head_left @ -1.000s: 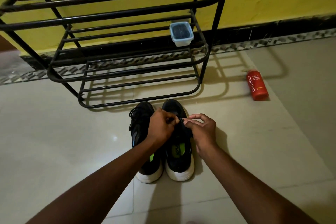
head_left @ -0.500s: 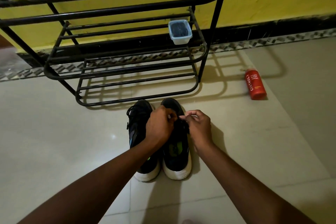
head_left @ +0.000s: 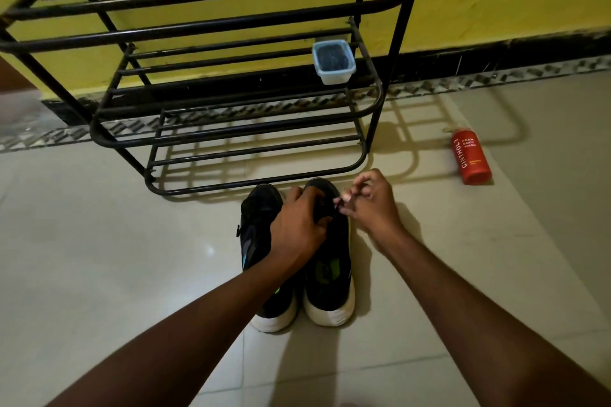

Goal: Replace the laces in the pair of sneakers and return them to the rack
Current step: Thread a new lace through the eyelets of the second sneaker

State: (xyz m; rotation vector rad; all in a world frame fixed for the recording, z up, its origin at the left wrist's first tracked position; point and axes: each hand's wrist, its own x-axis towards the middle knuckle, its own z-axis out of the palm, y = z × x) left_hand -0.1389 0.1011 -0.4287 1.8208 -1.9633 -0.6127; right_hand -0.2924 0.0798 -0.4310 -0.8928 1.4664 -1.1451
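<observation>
Two black sneakers with white soles stand side by side on the floor, toes toward the rack: the left sneaker (head_left: 256, 235) and the right sneaker (head_left: 330, 271). My left hand (head_left: 297, 225) lies curled over the lacing area of the right sneaker and hides most of it. Just to its right, my right hand (head_left: 367, 200) pinches a black lace (head_left: 338, 205) at the shoe's upper eyelets, with some fingers lifted. The black metal shoe rack (head_left: 231, 129) stands directly behind the sneakers, its shelves bare of shoes.
A small clear plastic box (head_left: 334, 64) with dark contents sits on the rack's middle shelf at the right. A red body-wash bottle (head_left: 470, 155) lies on the tiled floor to the right. A yellow wall with a dark skirting runs behind the rack.
My right hand has lifted slightly and moved right, pulling at the lace, with its fingers spread more. My left hand stays curled over the right sneaker.
</observation>
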